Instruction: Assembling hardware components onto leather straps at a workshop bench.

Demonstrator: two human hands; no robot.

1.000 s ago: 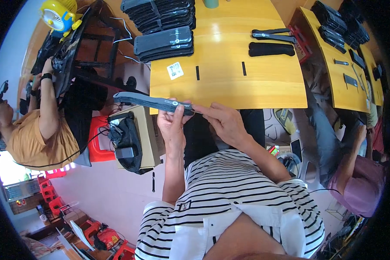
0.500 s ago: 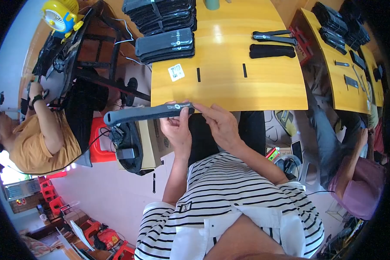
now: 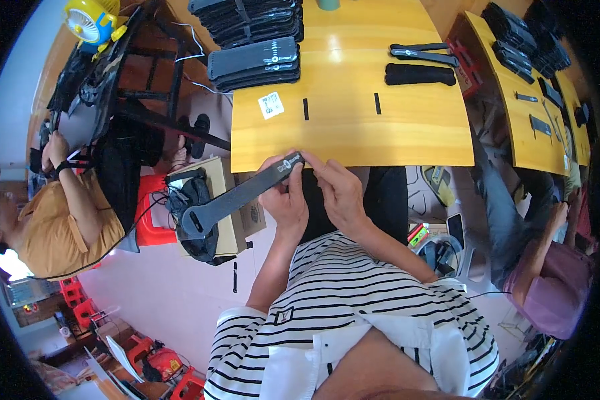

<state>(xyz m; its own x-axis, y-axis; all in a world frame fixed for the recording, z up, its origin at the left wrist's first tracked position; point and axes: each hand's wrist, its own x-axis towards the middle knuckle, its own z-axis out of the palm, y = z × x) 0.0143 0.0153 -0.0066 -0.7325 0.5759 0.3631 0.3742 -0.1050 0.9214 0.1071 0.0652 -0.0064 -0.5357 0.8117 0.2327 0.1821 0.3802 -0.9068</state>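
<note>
A dark grey strap (image 3: 243, 195) with a pale printed label slants up to the right, just off the table's front edge. Its wide slotted end hangs at the lower left, over a cardboard box. Close to the label, my left hand (image 3: 285, 203) pinches the strap between thumb and fingers. My right hand (image 3: 340, 190) is closed at the strap's upper tip, its fingertips against it; the exact grip is partly hidden. On the yellow table (image 3: 353, 143) ahead lie two short black strips (image 3: 306, 109) and a white label (image 3: 271, 105).
Stacked grey straps (image 3: 255, 63) stand at the table's back left. Other straps (image 3: 420, 75) lie at its right. The cardboard box (image 3: 230, 227) with black items is below left. One co-worker (image 3: 73, 223) sits at the left, another (image 3: 547, 287) at the right, beside a second table (image 3: 507, 87).
The strap has swung from nearly level to a steep slant, its slotted end dropping and its broad face turning into view. Both my hands have shifted slightly right.
</note>
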